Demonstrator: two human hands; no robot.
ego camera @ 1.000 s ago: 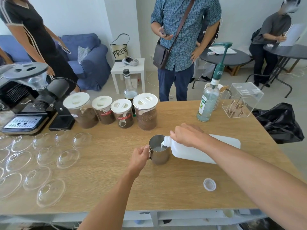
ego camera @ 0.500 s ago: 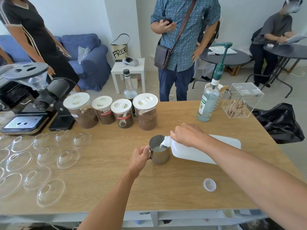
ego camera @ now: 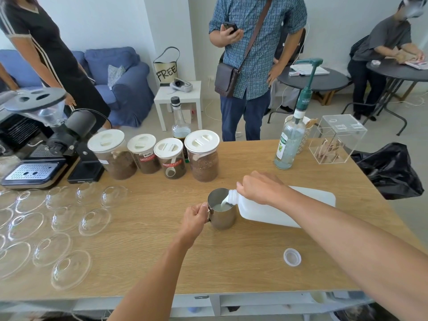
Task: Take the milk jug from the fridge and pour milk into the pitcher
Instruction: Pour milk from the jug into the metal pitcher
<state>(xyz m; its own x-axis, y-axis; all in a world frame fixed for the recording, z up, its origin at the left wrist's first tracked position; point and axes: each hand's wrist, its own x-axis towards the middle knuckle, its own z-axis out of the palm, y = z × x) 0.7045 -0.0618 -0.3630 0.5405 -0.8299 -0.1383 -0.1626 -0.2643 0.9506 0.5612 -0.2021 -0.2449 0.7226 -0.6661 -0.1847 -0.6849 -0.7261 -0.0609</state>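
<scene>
A steel pitcher (ego camera: 223, 218) stands on the wooden table (ego camera: 143, 246), with milk inside it. My left hand (ego camera: 194, 216) grips its handle from the left. The white plastic milk jug (ego camera: 278, 210) lies tipped almost flat to the right of the pitcher, its open neck over the rim, and a stream of milk runs from it into the pitcher. My right hand (ego camera: 259, 187) grips the jug near its neck from above. The jug's white cap (ego camera: 292, 257) lies loose on the table at the front right.
Several coffee jars (ego camera: 203, 156) stand behind the pitcher, beside a coffee machine and grinder (ego camera: 46, 144). Several upturned glass bowls (ego camera: 67, 218) cover the left. A pump bottle (ego camera: 290, 142) and clear box (ego camera: 335, 140) stand at the back right. People stand beyond the table.
Both hands hold much the same positions while milk keeps flowing. The milk level in the pitcher has risen. The standing person behind the table raised a phone.
</scene>
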